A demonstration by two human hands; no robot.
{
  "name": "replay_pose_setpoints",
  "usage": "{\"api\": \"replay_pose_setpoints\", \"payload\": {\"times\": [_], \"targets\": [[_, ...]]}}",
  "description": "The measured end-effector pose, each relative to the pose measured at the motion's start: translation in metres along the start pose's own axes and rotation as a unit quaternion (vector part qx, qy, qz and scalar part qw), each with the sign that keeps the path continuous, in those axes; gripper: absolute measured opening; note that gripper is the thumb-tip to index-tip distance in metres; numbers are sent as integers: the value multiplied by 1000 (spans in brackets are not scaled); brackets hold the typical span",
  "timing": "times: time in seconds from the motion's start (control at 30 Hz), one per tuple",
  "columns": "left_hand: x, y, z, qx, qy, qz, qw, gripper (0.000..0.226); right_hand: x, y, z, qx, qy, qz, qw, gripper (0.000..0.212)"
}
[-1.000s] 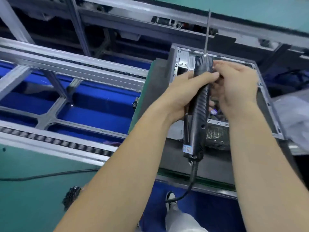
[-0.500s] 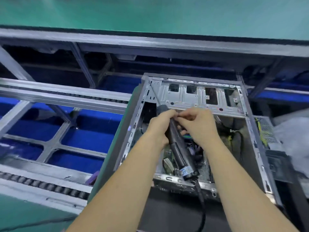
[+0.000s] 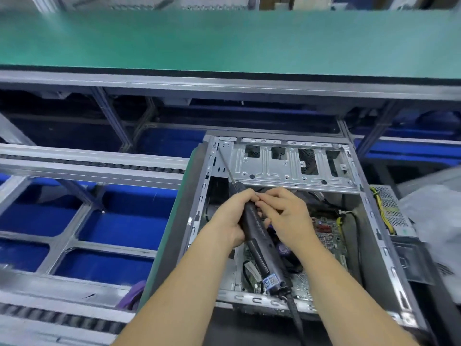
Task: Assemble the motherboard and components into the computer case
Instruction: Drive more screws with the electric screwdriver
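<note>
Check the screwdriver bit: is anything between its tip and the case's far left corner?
Nothing visible. The screwdriver bit runs bare up to the case corner; both hands, left hand and right hand, sit lower on the handle.

A green-topped bench [image 3: 224, 38] spans the back above grey aluminium framing [image 3: 87, 168] and blue flooring [image 3: 119, 228].

Case [image 3: 199, 203] top open; drive bracket [image 3: 287, 168] blocks far end.
</note>
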State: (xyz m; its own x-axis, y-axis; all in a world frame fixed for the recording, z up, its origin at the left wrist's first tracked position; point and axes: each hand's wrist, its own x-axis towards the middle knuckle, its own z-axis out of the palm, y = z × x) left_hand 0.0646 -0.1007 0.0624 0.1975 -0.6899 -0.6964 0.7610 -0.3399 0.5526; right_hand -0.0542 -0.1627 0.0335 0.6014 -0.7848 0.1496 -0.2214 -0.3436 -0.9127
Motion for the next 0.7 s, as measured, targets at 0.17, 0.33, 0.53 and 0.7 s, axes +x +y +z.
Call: {"api": "replay_pose_setpoints", "payload": {"times": [0.17, 0.33, 0.53, 0.7], "targets": [[-10, 5, 5, -25, -47, -9, 999, 14, -3, -5, -14, 27, 52, 42, 997, 46], [-27, 3, 24, 9, -86, -11, 996, 9, -11, -9, -9, 80, 53, 61, 994, 74], [-23, 2, 16, -13, -67, -24, 997, 6, -14, -14, -15, 89, 113, 21, 989, 41], [-20, 1, 18, -13, -52, -43, 998, 12, -18, -15, -15, 70, 57, -4, 996, 53]]}}
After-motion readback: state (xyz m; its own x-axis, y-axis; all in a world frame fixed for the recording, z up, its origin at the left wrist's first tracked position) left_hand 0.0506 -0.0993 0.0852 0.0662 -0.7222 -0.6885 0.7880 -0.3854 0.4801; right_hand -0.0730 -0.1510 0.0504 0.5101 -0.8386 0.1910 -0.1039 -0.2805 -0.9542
